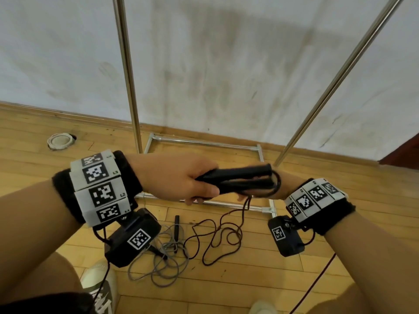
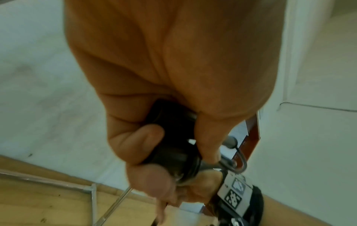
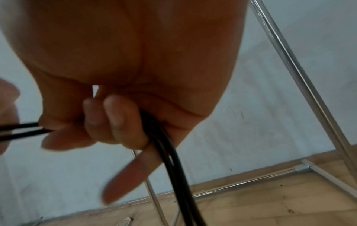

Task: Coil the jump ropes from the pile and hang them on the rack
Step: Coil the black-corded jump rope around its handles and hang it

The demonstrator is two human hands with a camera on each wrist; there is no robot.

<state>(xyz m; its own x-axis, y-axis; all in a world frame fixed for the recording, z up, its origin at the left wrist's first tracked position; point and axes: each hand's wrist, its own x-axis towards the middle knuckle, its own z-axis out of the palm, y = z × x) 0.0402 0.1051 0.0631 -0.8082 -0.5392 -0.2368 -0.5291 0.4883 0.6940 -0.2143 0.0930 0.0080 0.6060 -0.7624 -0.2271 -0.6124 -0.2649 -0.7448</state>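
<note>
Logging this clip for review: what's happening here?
A person stands at a metal rack. Their left hand grips the two black handles of a jump rope; the right hand holds its dark cord, which trails to the wooden floor. A grey rope lies there uncoiled.

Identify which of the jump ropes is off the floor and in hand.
The black-handled rope: the left hand grips both its handles, the right hand its cord. The grey rope and dark red rope lie loose on the floor.
</note>
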